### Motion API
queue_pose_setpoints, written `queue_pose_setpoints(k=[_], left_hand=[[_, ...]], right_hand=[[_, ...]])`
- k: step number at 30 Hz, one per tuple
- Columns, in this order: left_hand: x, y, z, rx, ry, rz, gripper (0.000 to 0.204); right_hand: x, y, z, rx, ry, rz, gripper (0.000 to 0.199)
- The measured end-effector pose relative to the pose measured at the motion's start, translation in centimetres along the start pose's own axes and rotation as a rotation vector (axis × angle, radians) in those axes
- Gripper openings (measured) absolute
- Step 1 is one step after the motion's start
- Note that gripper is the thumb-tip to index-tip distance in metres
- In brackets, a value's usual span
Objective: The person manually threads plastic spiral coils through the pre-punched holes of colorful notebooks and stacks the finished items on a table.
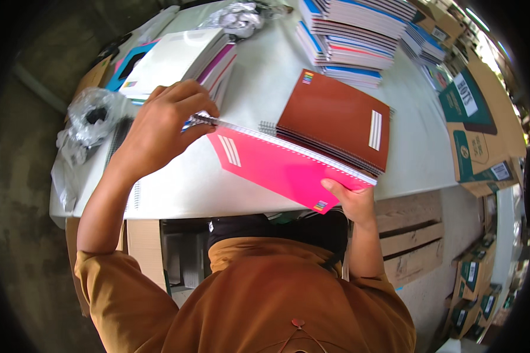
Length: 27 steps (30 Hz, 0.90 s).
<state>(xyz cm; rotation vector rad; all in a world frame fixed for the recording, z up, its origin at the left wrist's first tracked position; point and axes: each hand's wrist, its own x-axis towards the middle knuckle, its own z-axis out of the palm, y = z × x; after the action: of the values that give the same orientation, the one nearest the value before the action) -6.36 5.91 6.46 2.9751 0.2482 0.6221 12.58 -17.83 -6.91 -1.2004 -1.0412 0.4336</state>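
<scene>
Pink bk (271,165) is up off the table (418,165) at its near edge, held btwn both hands, cover tilted twd the person, long holed edge uppermost & sloping down L to R. White stripes nr its L end, small multicol. mark nr its lower R corner.

L hand (168,120) is closed, thumb & fingers pinching at the bk's upper L corner; dark shiny bit at the fingertips, too small to tell what. R hand (359,203) grips the R end, thumb flat on the pink cover, fingers mostly hidden behind.

Just beyond the pink bk: brown pile (335,115), same sort of bks, white stripes + colour mark on the top one, silver wire showing at its L side. Tall stack (359,41) behind that, mostly white page edges w/ blue & some red btwn. Upper L, white-topped pile (176,62), purple & red edges in it, blue/black item (132,67) alongside.

Clear plastic (94,117) crumpled at table's L edge; more wrap (235,20) at far side, beyond the white-topped pile.

R of table: cardboard boxes (489,135), brown w/ green panels. Wood pallet (409,235) on floor, lower R. Brown sleeve (109,276) on L arm, pushed abt to the elbow.
</scene>
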Motion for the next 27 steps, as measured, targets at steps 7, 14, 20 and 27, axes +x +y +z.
queue_pose_setpoints(k=[7,14,20,27], left_hand=[[-0.9,-1.0,-0.3,0.043,-0.079,0.098,0.020],[-1.1,0.2,-0.1,0.017,-0.033,0.009,0.018],[-1.6,0.0,0.0,0.091,-0.057,0.060,0.025],[-9.0,0.7,11.4,0.192,-0.039,0.123,0.106]], right_hand=[[0.8,-0.8,-0.1,-0.275,-0.134,-0.091,0.023],[0.6,0.0,0.0,-0.251,-0.164,-0.217,0.028],[0.6,-0.1,0.4,-0.228,-0.164,-0.299,0.030],[0.2,0.2,1.0,-0.232,-0.083,-0.334,0.031]])
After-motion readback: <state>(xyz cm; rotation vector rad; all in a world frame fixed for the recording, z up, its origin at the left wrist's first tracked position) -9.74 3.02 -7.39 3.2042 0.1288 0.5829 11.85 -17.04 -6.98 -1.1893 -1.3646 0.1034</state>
